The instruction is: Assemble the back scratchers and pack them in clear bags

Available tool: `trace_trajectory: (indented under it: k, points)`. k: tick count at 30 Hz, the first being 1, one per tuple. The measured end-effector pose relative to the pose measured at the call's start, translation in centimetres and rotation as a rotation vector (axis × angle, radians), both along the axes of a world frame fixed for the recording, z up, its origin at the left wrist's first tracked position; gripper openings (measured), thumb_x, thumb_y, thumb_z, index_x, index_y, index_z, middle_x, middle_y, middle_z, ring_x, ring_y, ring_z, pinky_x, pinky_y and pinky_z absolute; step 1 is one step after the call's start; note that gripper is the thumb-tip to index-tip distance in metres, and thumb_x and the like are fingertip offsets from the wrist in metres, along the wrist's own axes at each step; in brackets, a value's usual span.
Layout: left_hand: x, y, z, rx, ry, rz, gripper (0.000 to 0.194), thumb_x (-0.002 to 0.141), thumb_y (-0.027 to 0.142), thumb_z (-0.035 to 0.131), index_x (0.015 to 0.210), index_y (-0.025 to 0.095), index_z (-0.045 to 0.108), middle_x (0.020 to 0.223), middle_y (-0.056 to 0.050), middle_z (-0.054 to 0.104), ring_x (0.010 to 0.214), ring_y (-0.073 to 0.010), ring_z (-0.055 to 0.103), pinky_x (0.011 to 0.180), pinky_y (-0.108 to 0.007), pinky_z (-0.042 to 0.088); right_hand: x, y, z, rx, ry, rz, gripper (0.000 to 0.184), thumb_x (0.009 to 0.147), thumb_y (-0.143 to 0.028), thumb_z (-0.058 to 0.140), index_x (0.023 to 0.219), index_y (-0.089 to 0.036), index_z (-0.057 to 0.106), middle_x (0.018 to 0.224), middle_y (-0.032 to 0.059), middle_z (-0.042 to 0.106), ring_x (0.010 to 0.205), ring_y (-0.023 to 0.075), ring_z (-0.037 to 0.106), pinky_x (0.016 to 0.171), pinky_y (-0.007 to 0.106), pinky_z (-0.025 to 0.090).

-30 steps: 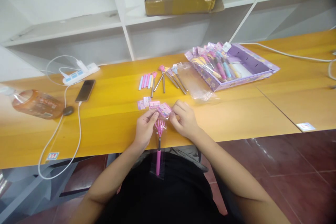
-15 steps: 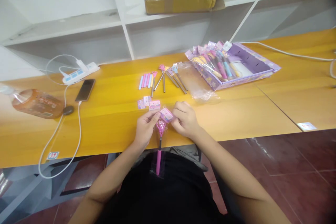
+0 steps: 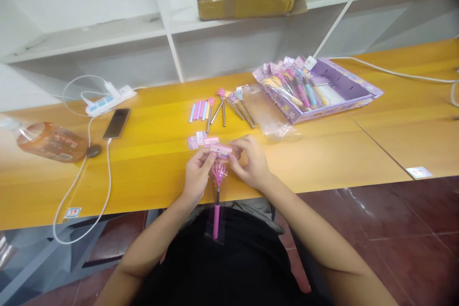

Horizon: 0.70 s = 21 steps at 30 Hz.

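My left hand [image 3: 196,174] pinches the left end of a small pink printed card [image 3: 221,151] between thumb and fingers. At the card's right end, the thumb and forefinger of my right hand [image 3: 251,162] close on its edge. Below the card hangs a clear plastic bag [image 3: 221,236], its lower end against my black shirt. Inside it lies a back scratcher [image 3: 216,220] with a pink claw head and pink handle. Just beyond my hands, several similar cards [image 3: 201,138] lie on the table.
Behind the cards are coloured handle sleeves [image 3: 197,111] and metal-stemmed back scratchers [image 3: 224,112]. A purple tray [image 3: 353,81] holds bagged scratchers, with clear plastic bags [image 3: 278,126] beside it. On the left are a phone [image 3: 116,123], power strip [image 3: 111,99] and orange bottle [image 3: 53,142].
The card has turned from slanted to nearly level and shifted slightly up and left. My right hand's fingers have loosened from a tight curl and moved a little left.
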<state>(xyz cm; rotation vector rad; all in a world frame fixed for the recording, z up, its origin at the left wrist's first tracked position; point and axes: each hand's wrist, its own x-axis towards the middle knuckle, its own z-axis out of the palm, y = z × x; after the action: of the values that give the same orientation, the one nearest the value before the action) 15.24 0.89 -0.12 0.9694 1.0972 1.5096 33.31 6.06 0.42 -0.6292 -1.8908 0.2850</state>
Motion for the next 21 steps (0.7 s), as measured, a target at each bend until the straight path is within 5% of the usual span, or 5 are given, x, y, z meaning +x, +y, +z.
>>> trace_trajectory:
  k: [4, 12, 21]
  points:
    - [0.01, 0.00, 0.11, 0.031, 0.023, 0.006, 0.031, 0.095, 0.046, 0.085, 0.113, 0.022, 0.076, 0.118, -0.008, 0.085, 0.114, -0.0254, 0.079, 0.106, -0.038, 0.058, 0.07, -0.15, 0.04, -0.065, 0.004, 0.018, 0.041, 0.106, -0.017, 0.062, 0.145, -0.029, 0.055, 0.111, 0.0078, 0.068, 0.081, 0.0215, 0.065, 0.081, 0.044, 0.059]
    - [-0.14, -0.32, -0.21, 0.117, 0.114, 0.007, 0.041, 0.103, 0.043, 0.077, 0.138, 0.026, 0.061, 0.119, -0.007, 0.082, 0.114, -0.0240, 0.079, 0.106, -0.039, 0.059, 0.00, -0.08, 0.03, -0.009, 0.063, 0.091, 0.026, 0.108, -0.007, 0.053, 0.119, -0.026, 0.067, 0.116, 0.0103, 0.073, 0.108, 0.0239, 0.073, 0.091, 0.042, 0.063]
    - [-0.23, -0.63, -0.84, 0.259, 0.380, 0.020, 0.035, 0.108, 0.038, 0.069, 0.142, 0.029, 0.067, 0.146, -0.010, 0.071, 0.135, -0.0272, 0.069, 0.116, -0.043, 0.056, -0.01, -0.65, 0.38, -0.061, 0.023, 0.114, 0.041, 0.106, -0.012, 0.059, 0.144, -0.025, 0.068, 0.125, 0.0133, 0.074, 0.090, 0.0213, 0.073, 0.078, 0.037, 0.066]
